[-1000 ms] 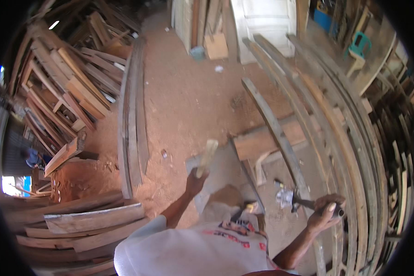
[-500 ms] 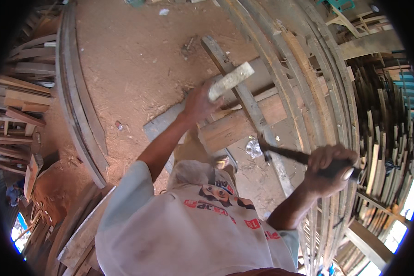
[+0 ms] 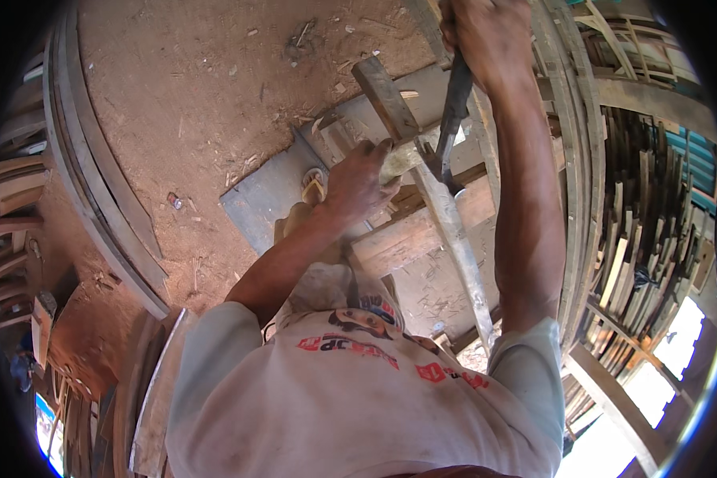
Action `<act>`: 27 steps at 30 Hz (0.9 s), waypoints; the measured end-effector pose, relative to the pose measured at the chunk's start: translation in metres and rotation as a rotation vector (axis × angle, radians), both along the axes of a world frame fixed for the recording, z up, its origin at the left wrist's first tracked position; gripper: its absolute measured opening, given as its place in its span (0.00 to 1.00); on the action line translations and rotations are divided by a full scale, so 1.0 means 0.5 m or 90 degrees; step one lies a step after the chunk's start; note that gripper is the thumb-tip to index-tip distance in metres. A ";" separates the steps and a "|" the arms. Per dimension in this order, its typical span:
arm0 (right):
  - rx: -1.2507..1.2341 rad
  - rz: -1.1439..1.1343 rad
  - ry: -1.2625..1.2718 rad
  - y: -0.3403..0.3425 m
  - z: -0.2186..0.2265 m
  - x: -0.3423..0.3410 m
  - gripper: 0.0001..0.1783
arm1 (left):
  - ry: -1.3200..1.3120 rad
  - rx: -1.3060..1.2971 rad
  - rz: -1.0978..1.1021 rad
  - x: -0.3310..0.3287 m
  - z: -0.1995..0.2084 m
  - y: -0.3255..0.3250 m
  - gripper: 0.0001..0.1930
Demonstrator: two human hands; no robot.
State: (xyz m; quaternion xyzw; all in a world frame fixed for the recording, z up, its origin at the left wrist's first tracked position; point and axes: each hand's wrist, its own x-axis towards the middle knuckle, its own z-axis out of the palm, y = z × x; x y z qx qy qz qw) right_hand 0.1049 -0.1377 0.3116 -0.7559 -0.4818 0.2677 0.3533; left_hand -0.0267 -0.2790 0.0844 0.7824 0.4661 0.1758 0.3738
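Observation:
A short, pale wooden block [image 3: 400, 161] is gripped in my left hand [image 3: 357, 185], fingers wrapped round its near end. Its far end meets a long, narrow wooden bar [image 3: 454, 247] that slants across the work spot. My right hand [image 3: 490, 40] is stretched far forward, closed round the dark handle of a hammer [image 3: 457, 99]. The hammer points back toward me, with its head beside the bar and close to the block's end. Whether head and wood touch, I cannot tell. Beneath the bar lies a thick reddish plank [image 3: 410, 239].
Long curved boards [image 3: 107, 175] lie at left, and more long boards [image 3: 577, 215] run along the right. A grey flat sheet [image 3: 251, 203] rests on the dirt floor by my sandaled foot [image 3: 314, 185]. Many thin wood strips [image 3: 645, 207] are stacked at far right.
My right hand has swung forward and left with the hammer, bringing its head toward the bar. My left hand has lowered the wooden block to the bar. The view has shifted slightly.

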 end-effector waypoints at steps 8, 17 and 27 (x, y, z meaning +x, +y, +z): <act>-0.004 0.098 -0.108 0.195 -0.145 -0.033 0.30 | -0.030 -0.009 -0.017 -0.005 0.006 0.008 0.35; 0.037 0.097 -0.166 0.196 -0.190 -0.028 0.36 | 0.049 0.025 -0.102 -0.001 0.036 0.010 0.33; 0.018 0.083 0.224 0.044 0.011 -0.038 0.21 | 0.147 -0.109 -0.141 0.044 0.048 0.048 0.27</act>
